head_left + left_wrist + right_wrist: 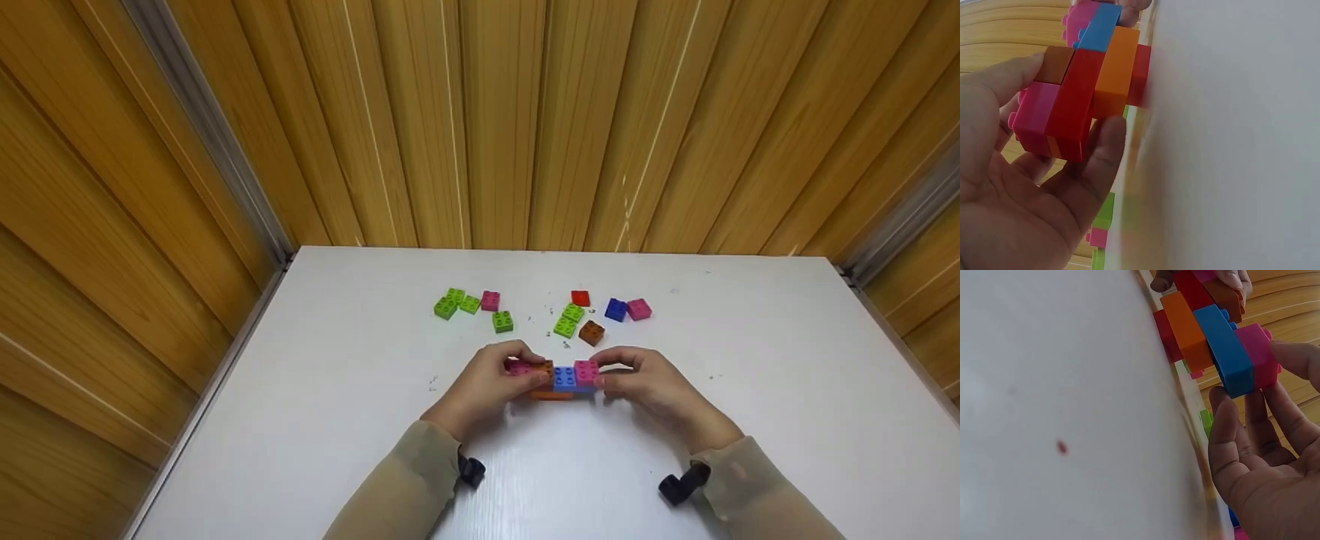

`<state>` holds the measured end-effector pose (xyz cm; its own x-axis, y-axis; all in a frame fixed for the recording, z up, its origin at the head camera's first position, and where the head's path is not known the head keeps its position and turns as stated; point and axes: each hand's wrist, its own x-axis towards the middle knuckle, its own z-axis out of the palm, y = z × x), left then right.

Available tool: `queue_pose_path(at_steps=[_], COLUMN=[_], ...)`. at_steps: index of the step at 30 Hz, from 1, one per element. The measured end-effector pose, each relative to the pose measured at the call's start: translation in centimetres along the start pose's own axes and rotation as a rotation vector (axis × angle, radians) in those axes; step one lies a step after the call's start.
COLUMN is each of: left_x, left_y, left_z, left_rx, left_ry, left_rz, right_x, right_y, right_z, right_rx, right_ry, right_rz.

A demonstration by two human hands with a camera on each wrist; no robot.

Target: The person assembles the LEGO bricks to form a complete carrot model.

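Observation:
Both hands hold a stepped stack of toy building bricks above the white table. The left hand [487, 379] grips its left end, where a brown brick [1055, 64] and a pink brick [1036, 118] sit on a long red brick [1078, 84]. The right hand [656, 386] has its thumb against another pink brick [1255, 354], on the outer end of a blue brick [1224, 354], with fingertips at that end. Beneath the red and blue bricks runs an orange brick [1185, 329], and lowest is a red brick [1168, 336]. Part of the stack is hidden by the left fingers.
Beyond the hands on the white table [360, 450] lie several loose bricks: lime green [502, 322], pink [490, 301], red [580, 298], dark blue [616, 310] and brown [592, 332]. Wood-patterned panels [495, 120] stand behind the table and along its sides.

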<state>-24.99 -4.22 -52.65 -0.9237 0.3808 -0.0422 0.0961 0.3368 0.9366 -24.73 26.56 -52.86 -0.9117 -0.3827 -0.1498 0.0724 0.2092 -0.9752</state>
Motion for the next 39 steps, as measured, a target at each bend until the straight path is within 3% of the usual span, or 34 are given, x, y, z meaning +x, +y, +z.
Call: queue_pose_path(at_steps=[9, 17, 22, 27, 34, 39], left_x=[-0.1, -0.1, 0.0, -0.1, -0.2, -0.1], left_y=[1.2, 1.2, 1.1, 0.7, 0.5, 0.8], left_z=[-0.6, -0.5, -0.4, -0.4, -0.4, -0.3], left_rx=[0.025, 0.022, -0.008, -0.005, 0.035, 0.033], left_ry=[-0.001, -0.013, -0.019, -0.017, -0.023, -0.026], left_rz=[-0.063, -0.098, -0.115, -0.097, -0.034, -0.039], right_x=[0.4, 0.1, 0.8, 2.5, 4.5, 5.1], right_y=[-0.6, -1.1, -2.2, -3.0, -3.3, -3.5], right_z=[0.0, -0.6, -1.9, -3.1, -3.8, -3.7], right_rx=[-0.036, -0.054, -0.088, -0.152, -0.253, -0.27], right_ry=[0.01, -0.031, 0.061, 0.164, 0.208, 0.242], right_rz=[0.019, 0.07, 0.129, 0.116, 0.109, 0.074])
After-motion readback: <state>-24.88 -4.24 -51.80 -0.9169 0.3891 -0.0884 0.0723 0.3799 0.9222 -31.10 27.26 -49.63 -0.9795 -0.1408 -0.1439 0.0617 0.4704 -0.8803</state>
